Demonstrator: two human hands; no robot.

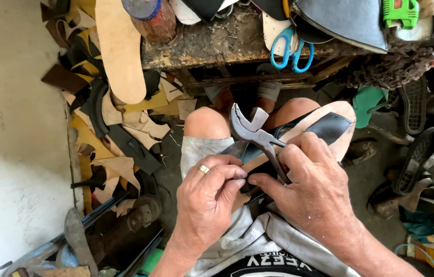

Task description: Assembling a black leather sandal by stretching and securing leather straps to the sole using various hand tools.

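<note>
pliers [252, 128] in r hand [314, 190], jaws up-left; l hand [207, 197] pinches sole [324, 131] running lower-left to upper-right.

On our lap lies the sandal sole [339, 114] with its strap [329, 128] across it; our left hand [204, 202] pinches the strap's near end, and our right hand [314, 192], just beside it, holds the pincers [252, 128] above the strap. Ahead stands the workbench [217, 46], scissors [291, 48] on its edge, with scraps [119, 133] piled on the floor to our left.

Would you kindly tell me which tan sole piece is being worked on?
The tan sole with black leather strap on the lap, under both hands; the other leans against the bench.
</note>
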